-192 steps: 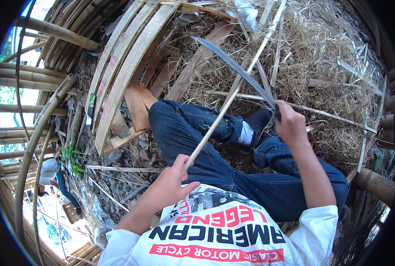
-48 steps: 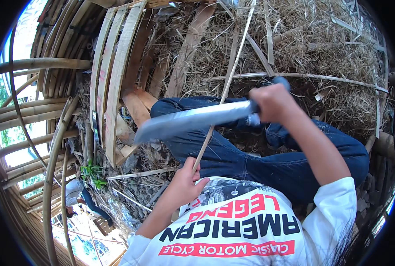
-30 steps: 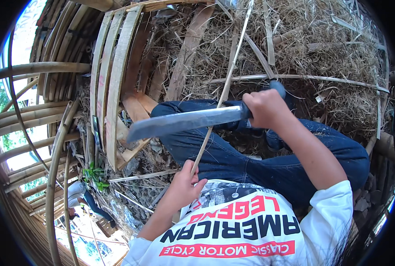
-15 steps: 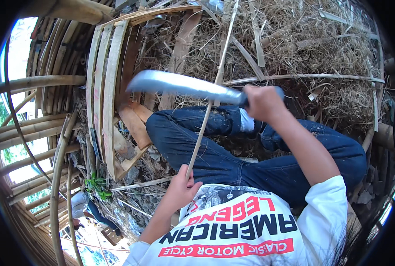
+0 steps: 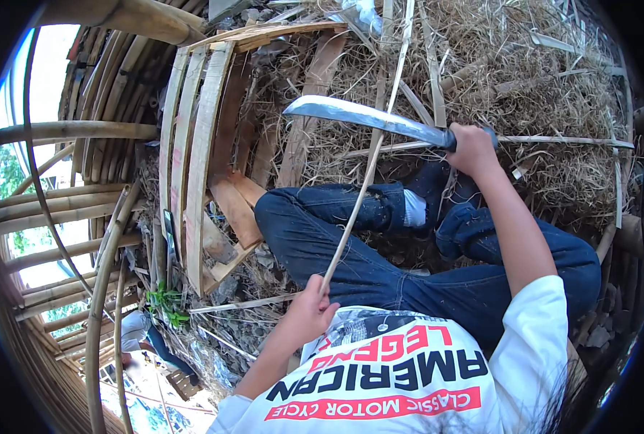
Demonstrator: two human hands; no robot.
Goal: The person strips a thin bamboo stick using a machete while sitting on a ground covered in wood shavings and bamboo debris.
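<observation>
My left hand (image 5: 310,315) is closed around the near end of a long, thin bamboo strip (image 5: 349,230), just above my lap. From there the strip slants away over my jeans (image 5: 329,246) toward the far edge of the view. Gripped by its dark handle in my right hand (image 5: 473,149) is a machete (image 5: 365,116). Its curved steel blade points left and lies across the strip beyond my legs; whether the two touch I cannot tell.
A slatted wooden crate (image 5: 205,152) stands at the left, beside loose boards (image 5: 237,217). Dry shavings (image 5: 524,79) heap up at the far right. Bamboo poles (image 5: 69,132) form a frame along the left side. Beyond it, at the lower left, another person (image 5: 135,333) is partly visible.
My right hand has drawn the machete to the right and slightly away, so more of the blade lies right of the strip. My left hand keeps hold of the strip. The whole view has shifted slightly.
</observation>
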